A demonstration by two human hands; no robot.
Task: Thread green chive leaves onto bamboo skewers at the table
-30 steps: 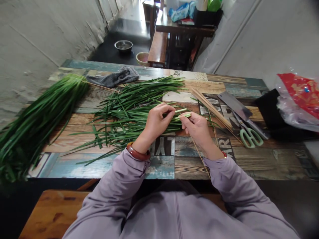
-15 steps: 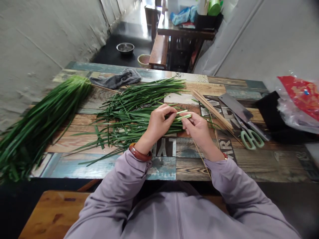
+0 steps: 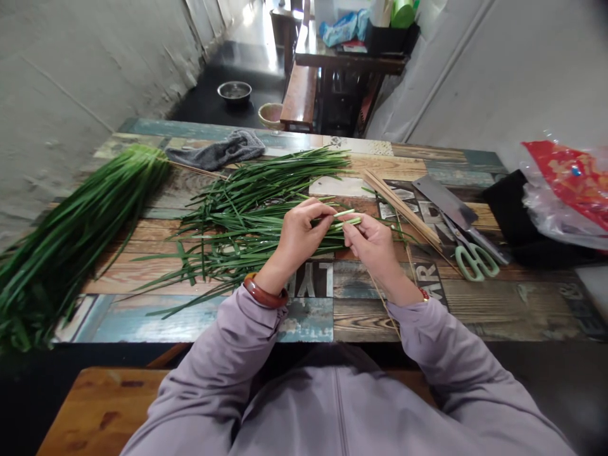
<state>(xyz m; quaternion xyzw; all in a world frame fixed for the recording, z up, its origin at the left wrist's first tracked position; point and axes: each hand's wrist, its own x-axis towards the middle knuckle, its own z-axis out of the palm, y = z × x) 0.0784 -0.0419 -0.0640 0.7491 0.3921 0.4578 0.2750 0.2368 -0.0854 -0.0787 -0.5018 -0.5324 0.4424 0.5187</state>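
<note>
My left hand [image 3: 306, 231] pinches the pale stem ends of several garlic chives [image 3: 344, 213] between thumb and fingers. Close beside it, my right hand [image 3: 373, 244] is closed on the same white ends. Their dark green leaves trail left beneath my left wrist, over more loose chives [image 3: 228, 237] on the table. Behind lies another spread of chives [image 3: 280, 171]. A thin bamboo stick [image 3: 384, 304] shows below my right hand; whether it touches the hand, I cannot tell.
A large bundle of chives [image 3: 90, 215] hangs over the table's left edge, near a grey cloth [image 3: 218, 151]. To the right lie bamboo skewers [image 3: 403, 209], a cleaver [image 3: 444, 199], green-handled scissors [image 3: 476, 261] and a red-and-clear plastic bag [image 3: 570, 190]. Beyond the table, a metal basin [image 3: 234, 92] sits on the floor.
The whole view has shifted slightly. My right fingertips have come a little nearer to the left ones at the stem ends; both hands keep their hold.
</note>
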